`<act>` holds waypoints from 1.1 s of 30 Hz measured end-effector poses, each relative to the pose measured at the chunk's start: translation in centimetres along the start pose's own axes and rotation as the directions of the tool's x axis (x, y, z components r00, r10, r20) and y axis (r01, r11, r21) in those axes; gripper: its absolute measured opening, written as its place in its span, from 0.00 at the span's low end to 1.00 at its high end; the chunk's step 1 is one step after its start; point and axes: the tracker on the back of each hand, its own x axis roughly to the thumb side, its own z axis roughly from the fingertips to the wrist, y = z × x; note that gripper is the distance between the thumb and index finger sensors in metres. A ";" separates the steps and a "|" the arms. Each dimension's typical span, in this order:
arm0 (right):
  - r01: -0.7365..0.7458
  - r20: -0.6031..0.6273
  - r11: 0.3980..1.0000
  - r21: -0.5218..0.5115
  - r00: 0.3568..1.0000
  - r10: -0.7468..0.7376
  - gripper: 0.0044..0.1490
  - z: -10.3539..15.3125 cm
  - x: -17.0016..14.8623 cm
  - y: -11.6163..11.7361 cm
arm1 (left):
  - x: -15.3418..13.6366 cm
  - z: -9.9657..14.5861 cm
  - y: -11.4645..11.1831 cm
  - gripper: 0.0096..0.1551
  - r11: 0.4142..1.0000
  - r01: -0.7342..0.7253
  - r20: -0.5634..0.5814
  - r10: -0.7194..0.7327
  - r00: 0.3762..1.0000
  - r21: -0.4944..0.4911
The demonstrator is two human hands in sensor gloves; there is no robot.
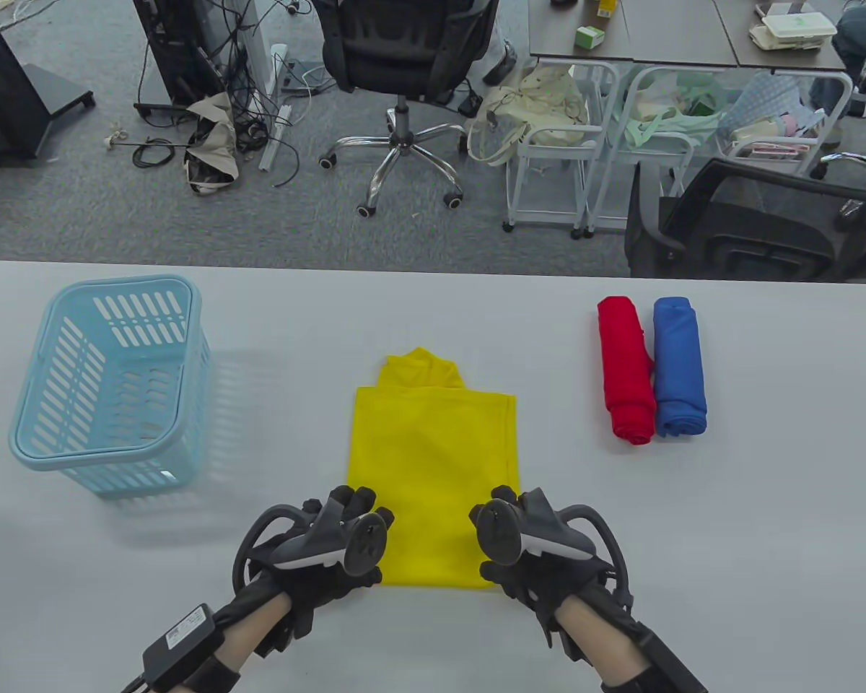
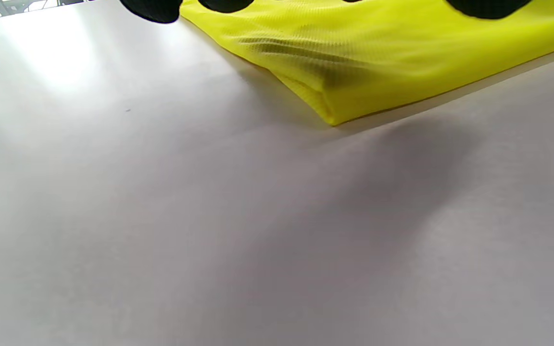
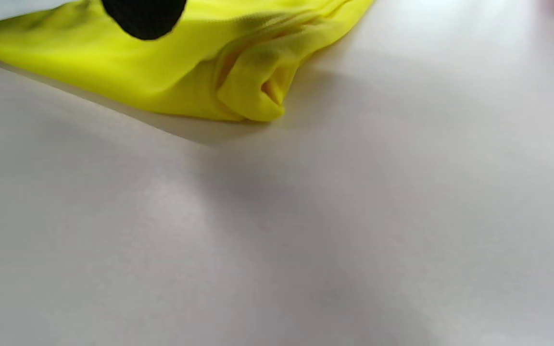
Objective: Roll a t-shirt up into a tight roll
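A yellow t-shirt [image 1: 433, 462] lies folded into a narrow upright rectangle in the middle of the white table [image 1: 729, 548], its collar end bunched at the far side. My left hand [image 1: 357, 523] sits on the shirt's near-left corner, and my right hand [image 1: 505, 523] on its near-right corner. Both have bent fingers over the fabric. In the left wrist view, black fingertips [image 2: 152, 9] press on the t-shirt [image 2: 378, 53], which creases towards them. In the right wrist view, a fingertip [image 3: 144, 17] lies on the t-shirt [image 3: 113, 72], whose corner is puckered and slightly raised. The thumbs are hidden.
A light blue plastic basket [image 1: 101, 460] stands at the table's left. A red roll [image 1: 626, 375] and a blue roll [image 1: 680, 375] of cloth lie side by side at the right. Office chairs and carts stand on the floor beyond the far edge.
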 end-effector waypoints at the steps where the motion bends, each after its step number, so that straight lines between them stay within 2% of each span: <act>1: -0.015 0.002 0.999 -0.031 1.000 0.015 0.49 0.4 0.1 0.3 | 0.2 0.1 -0.3 0.49 1.000 0.011 0.005 -0.011 1.000 0.006; 2: -0.027 0.013 0.998 -0.059 1.000 0.028 0.48 0.7 0.4 0.8 | 0.4 0.1 -0.5 0.51 0.999 0.032 0.008 -0.032 0.999 0.000; 3: -0.058 0.047 0.997 -0.045 0.997 0.060 0.49 0.9 0.7 1.2 | 0.6 0.0 -0.6 0.51 0.997 0.081 -0.001 -0.081 0.997 0.009; 6: -0.113 0.050 0.993 -0.035 0.992 0.115 0.48 0.1 0.9 1.9 | 0.6 0.1 -0.4 0.52 0.958 0.272 -0.043 -0.269 0.962 0.092; 8: -0.102 0.065 0.995 0.016 0.993 0.101 0.47 -1.1 0.6 2.6 | 0.5 0.1 -0.6 0.48 0.958 0.260 -0.030 -0.258 0.966 0.120; 10: -0.015 0.070 1.000 0.007 0.997 0.014 0.45 -1.5 -0.2 2.4 | 0.4 0.2 -0.6 0.45 0.963 0.235 -0.027 -0.234 0.972 0.131; 12: -0.017 0.063 1.000 -0.002 0.998 0.017 0.43 -1.4 -0.7 2.3 | 0.5 0.1 -0.6 0.40 0.957 0.252 -0.041 -0.248 0.968 0.147; 18: -0.042 0.054 0.997 -0.066 0.997 0.046 0.26 -1.5 -0.6 2.1 | 1.0 -0.1 -0.5 0.27 0.911 0.327 -0.068 -0.321 0.945 0.250; 20: -0.024 0.058 0.998 -0.065 0.998 0.028 0.25 -1.3 -0.8 1.9 | 0.7 -0.1 -0.2 0.25 0.927 0.285 -0.050 -0.281 0.958 0.244; 22: 0.065 0.095 0.997 -0.048 0.994 -0.060 0.25 -0.7 -1.3 1.6 | 0.0 0.2 0.4 0.25 0.970 0.146 0.026 -0.154 0.988 0.197; 23: 0.134 0.131 0.990 -0.032 0.983 -0.129 0.24 -0.2 -1.6 1.2 | -0.6 0.3 0.9 0.24 0.992 0.009 0.083 -0.020 0.996 0.126; 25: 0.253 0.191 0.967 0.006 0.949 -0.249 0.25 0.6 -2.4 0.8 | -1.7 0.6 1.4 0.24 0.976 -0.217 0.114 0.214 0.970 0.010; 27: 0.311 0.185 0.950 -0.021 0.935 -0.302 0.25 0.6 -2.8 0.5 | -2.8 0.9 1.6 0.24 0.947 -0.320 0.129 0.318 0.939 -0.002; 29: 0.290 0.125 0.956 -0.036 0.951 -0.284 0.26 0.1 -3.0 0.7 | -3.5 0.8 1.3 0.25 0.960 -0.278 0.072 0.276 0.959 0.034; 31: 0.258 0.083 0.966 0.010 0.963 -0.258 0.27 -0.9 -2.9 1.7 | -3.7 0.5 0.6 0.25 0.985 -0.150 -0.025 0.153 0.988 0.087; 33: 0.249 0.047 0.968 0.020 0.967 -0.250 0.26 -1.4 -2.9 2.1 | -3.2 0.6 0.3 0.26 0.985 0.014 -0.100 0.004 0.995 0.173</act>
